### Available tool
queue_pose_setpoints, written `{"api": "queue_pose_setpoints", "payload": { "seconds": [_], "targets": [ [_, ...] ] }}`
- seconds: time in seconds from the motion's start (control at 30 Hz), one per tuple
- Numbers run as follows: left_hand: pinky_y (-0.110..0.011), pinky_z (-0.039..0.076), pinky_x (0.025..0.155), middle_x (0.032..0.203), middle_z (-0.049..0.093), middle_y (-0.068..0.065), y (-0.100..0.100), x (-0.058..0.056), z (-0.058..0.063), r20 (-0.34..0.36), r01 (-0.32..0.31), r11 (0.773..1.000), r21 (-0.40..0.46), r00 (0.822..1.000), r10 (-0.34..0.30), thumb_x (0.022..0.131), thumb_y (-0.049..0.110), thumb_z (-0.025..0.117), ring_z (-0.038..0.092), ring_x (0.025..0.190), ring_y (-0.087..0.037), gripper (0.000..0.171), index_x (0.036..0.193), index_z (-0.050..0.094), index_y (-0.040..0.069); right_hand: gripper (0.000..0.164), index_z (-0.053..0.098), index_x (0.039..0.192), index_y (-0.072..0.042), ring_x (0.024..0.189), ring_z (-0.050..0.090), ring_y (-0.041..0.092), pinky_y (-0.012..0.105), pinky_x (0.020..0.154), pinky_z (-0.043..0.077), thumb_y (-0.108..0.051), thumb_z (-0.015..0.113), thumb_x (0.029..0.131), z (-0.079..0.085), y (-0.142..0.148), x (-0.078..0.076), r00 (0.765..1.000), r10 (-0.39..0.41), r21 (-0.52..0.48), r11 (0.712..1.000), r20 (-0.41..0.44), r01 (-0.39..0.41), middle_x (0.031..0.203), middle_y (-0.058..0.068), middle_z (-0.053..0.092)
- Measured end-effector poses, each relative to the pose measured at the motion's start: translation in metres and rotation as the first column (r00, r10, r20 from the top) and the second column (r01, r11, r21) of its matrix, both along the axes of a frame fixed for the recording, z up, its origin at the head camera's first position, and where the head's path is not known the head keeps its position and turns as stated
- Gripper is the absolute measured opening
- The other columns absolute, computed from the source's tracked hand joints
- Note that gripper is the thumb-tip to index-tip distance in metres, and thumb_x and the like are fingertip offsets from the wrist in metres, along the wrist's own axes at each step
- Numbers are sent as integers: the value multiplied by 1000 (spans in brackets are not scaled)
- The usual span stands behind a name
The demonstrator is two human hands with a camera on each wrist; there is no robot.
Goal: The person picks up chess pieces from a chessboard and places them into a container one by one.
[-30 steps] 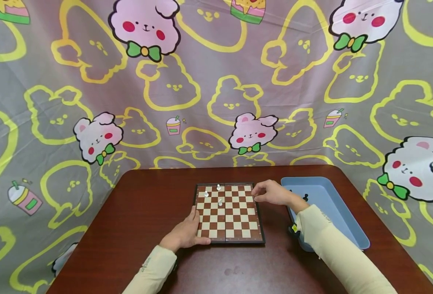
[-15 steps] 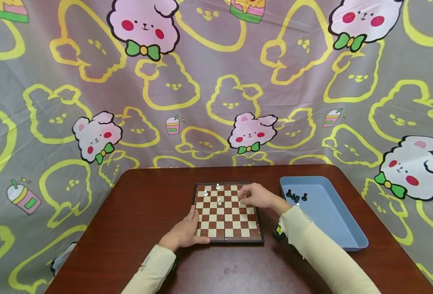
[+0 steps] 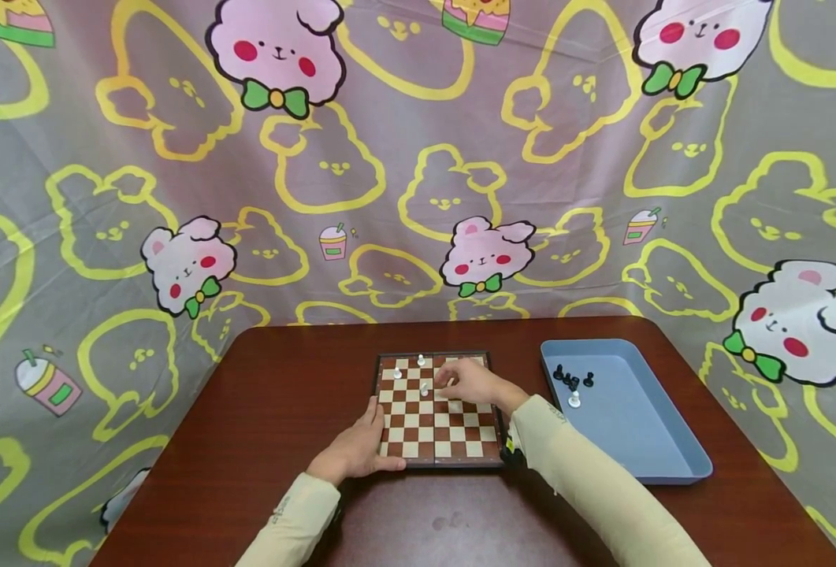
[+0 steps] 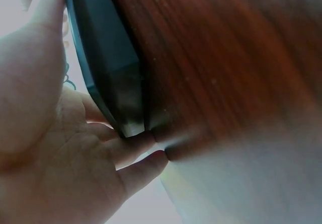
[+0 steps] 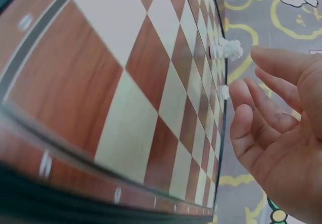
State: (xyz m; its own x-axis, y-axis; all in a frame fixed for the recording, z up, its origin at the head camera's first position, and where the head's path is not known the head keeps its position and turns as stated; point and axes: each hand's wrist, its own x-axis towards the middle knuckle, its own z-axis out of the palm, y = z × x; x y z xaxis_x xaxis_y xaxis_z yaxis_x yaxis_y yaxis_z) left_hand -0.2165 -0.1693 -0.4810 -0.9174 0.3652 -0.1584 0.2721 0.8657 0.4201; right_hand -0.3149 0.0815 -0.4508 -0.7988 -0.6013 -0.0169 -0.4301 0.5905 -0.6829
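In the head view a brown and cream chessboard [image 3: 418, 429] lies on the table. My left hand [image 3: 357, 445] rests against its near left corner, fingers along the left edge and thumb at the front edge; the left wrist view shows the board's dark corner [image 4: 108, 58] by the fingers. Over the board's far middle, my right hand [image 3: 470, 382] has loosely bent fingers with nothing visible between them. Just left of its fingertips stands a white chess piece [image 3: 424, 389], probably a knight [image 5: 229, 49]. Two white pawns stand farther back, one left [image 3: 397, 373] and one at the far edge [image 3: 421, 360].
A blue tray [image 3: 662, 421] sits on the right of the table. Inside it are several black chess pieces [image 3: 572, 381] and a white piece [image 3: 575, 400]. A patterned curtain [image 3: 389, 197] hangs around the table [image 3: 269, 386].
My right hand has moved left from the board's right edge to near the white piece at the far middle, uncovering pieces in the tray. The left hand stays at the corner.
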Motion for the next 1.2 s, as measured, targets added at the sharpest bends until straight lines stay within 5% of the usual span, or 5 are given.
{"api": "queue_pose_setpoints", "payload": {
  "seconds": [0.37, 1.2],
  "targets": [
    [-46, 37, 100, 153, 4, -29, -1, 0, 0, 9, 6, 1000, -1, 1000, -6, 73, 62, 70, 28, 134, -40, 117, 146, 15, -11, 31, 62, 119, -8, 88, 58, 14, 32, 70, 48, -15, 67, 89, -9, -17, -4, 999, -24, 53, 998, 24, 23, 99, 0, 61],
    [-45, 39, 98, 153, 5, -29, -1, -1, -2, -6, 5, 1000, -15, 1000, -5, 73, 62, 70, 32, 132, -39, 117, 146, 16, -12, 15, 67, 106, -11, 81, 59, 11, 31, 70, 49, -11, 63, 92, -21, -30, -9, 1000, 11, 45, 999, 5, -11, 88, -6, 63]
  ]
}}
